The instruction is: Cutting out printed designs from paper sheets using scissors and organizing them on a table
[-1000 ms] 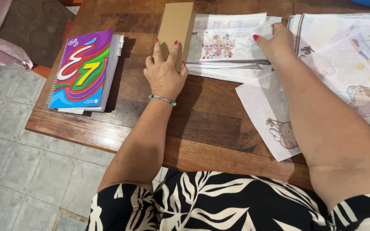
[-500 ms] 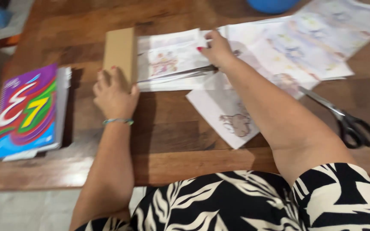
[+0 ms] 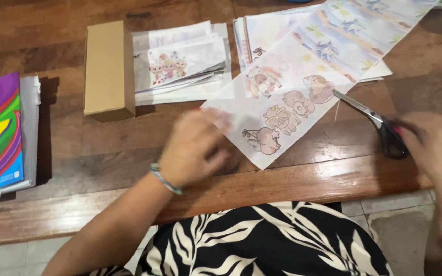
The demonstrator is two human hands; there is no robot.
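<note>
Left hand (image 3: 193, 148): fingers blurred, resting on sheet (image 3: 277, 110) corner; spread unclear.
Right hand (image 3: 433, 148): fingers closing round scissors (image 3: 379, 125) handles, blades over sheet edge.
Risk: sheet slides; crooked cut.

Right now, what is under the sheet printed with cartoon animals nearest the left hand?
The animal sheet lies on the wooden table; its upper end overlaps a stack of printed sheets. The left hand touches its near left edge. Whatever lies beneath its middle is covered.
</note>
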